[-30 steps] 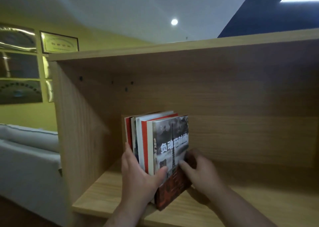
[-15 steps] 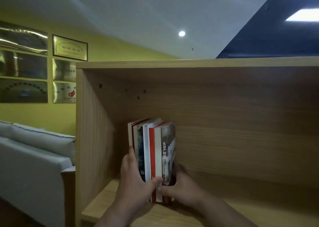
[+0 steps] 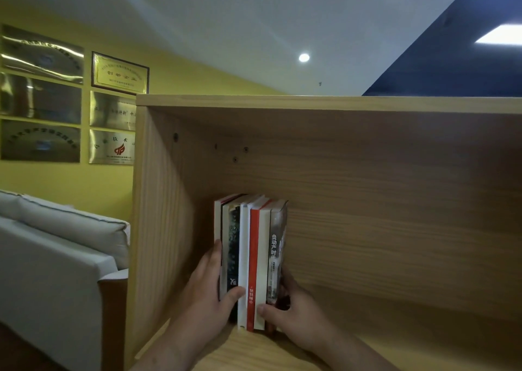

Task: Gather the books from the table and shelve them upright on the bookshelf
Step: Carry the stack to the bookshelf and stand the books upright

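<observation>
Both hands clamp the upright books (image 3: 250, 257) on the shelf (image 3: 395, 351): left hand (image 3: 207, 294) at nine o'clock, right hand (image 3: 293, 311) at three.

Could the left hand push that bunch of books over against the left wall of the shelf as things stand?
Probably not directly. The left hand lies flat against the left side of the books, in the gap between them and the left wall. The right hand, on the opposite side, looks better placed to push.

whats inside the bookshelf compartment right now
A clump of upright books stands on the wooden shelf board, pressed between the left hand and right hand. The hands cover the books' lower ends; the rest shows only bare wood.
</observation>
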